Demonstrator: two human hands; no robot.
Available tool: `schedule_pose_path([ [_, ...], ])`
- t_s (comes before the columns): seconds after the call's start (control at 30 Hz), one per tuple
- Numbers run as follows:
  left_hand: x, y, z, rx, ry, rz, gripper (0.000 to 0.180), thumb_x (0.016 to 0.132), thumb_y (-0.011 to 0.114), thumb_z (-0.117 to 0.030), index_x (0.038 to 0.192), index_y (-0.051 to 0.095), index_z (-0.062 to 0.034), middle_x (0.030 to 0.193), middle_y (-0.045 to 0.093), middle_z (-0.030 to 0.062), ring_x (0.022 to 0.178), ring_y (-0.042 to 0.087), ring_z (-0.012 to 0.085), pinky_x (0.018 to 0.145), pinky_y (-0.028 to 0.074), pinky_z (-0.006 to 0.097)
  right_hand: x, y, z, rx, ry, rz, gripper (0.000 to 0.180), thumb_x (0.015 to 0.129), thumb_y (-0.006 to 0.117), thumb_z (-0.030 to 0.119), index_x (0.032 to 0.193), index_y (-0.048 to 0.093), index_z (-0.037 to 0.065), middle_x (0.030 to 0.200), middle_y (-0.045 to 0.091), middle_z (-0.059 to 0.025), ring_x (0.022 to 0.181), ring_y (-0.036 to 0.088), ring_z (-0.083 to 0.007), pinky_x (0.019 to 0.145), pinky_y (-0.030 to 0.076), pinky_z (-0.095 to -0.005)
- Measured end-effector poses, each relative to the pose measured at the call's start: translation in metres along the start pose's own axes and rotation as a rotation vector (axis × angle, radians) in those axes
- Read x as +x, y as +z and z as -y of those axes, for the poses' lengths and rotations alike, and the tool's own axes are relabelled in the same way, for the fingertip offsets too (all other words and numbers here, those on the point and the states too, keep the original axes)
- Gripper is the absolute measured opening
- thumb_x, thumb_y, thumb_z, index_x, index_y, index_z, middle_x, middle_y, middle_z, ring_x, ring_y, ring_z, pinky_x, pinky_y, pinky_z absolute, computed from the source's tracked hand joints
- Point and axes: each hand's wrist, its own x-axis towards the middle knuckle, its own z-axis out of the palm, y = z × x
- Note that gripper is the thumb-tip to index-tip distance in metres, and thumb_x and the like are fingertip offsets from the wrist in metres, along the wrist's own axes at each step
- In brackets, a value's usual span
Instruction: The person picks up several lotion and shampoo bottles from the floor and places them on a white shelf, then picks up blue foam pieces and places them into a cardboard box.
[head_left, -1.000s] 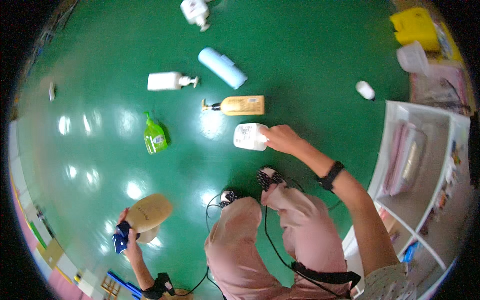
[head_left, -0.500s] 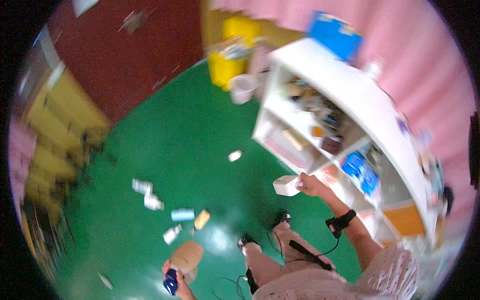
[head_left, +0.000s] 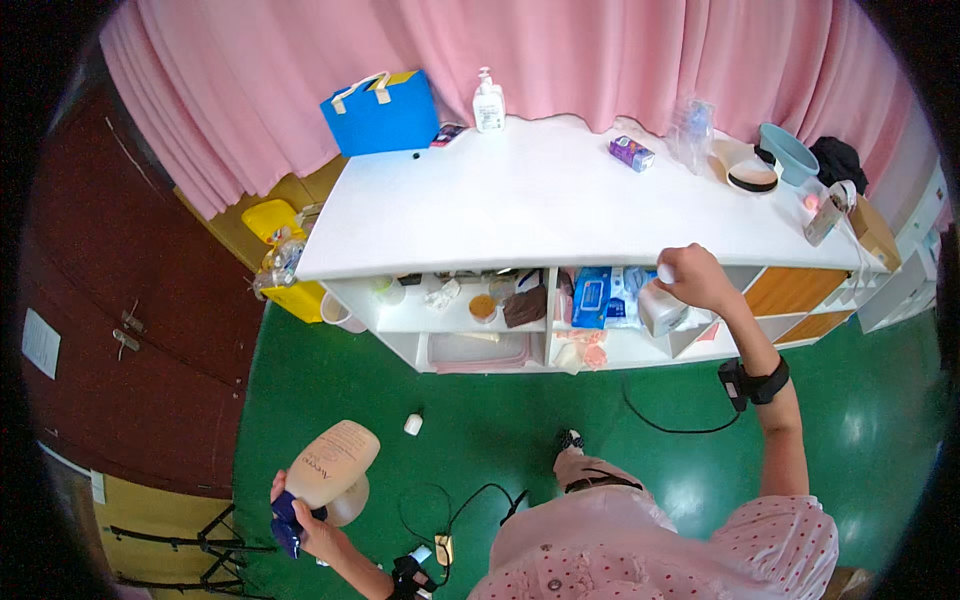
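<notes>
My left hand (head_left: 312,528) is closed around the dark blue tops of a beige lotion bottle (head_left: 338,462) and a second, paler bottle (head_left: 350,501) partly hidden behind it. Both hang tilted above the green floor at the lower left. At the front of the white shelf unit (head_left: 470,215), my right hand (head_left: 697,275) grips a white bottle (head_left: 661,309) by its narrow top. That bottle's body hangs below the counter edge, before the shelf openings.
On the counter are a blue bag (head_left: 380,115), a white pump bottle (head_left: 489,105), a purple package (head_left: 631,153) and a teal basin (head_left: 789,155). Blue wipes packs (head_left: 592,298) fill a shelf. A small white container (head_left: 413,425) lies on the floor, near black cables (head_left: 470,510).
My view has turned to the right and now faces the shelf unit. My right hand has come up to the counter's front edge with the white bottle. My left hand still holds its bottles.
</notes>
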Motion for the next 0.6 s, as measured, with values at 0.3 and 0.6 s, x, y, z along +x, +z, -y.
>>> schedule_pose_path([
  [0.3,0.082,0.152,0.014,-0.384,-0.161,0.008,0.041,0.081,0.056,-0.027,0.109,0.045,0.0007,0.112,0.046,0.0093,0.106,0.044,0.0203,0.092,0.034,0.034,0.126,-0.022,-0.031,0.386,0.096,-0.084,0.035,0.062,0.074,0.028,0.069,0.058,-0.002,0.051,0.051,-0.0105,0.044,0.047,-0.0169,0.045,0.039,-0.0295],
  [0.6,0.191,0.280,0.091,-0.367,-0.072,0.337,0.032,0.081,0.056,-0.023,0.103,0.049,-0.0011,0.108,0.049,0.0091,0.101,0.047,0.0208,0.089,0.037,0.036,0.313,0.052,0.011,0.595,0.216,-0.044,0.041,0.061,0.073,0.033,0.074,0.058,-0.003,0.058,0.056,-0.0112,0.055,0.058,-0.0200,0.053,0.046,-0.0303],
])
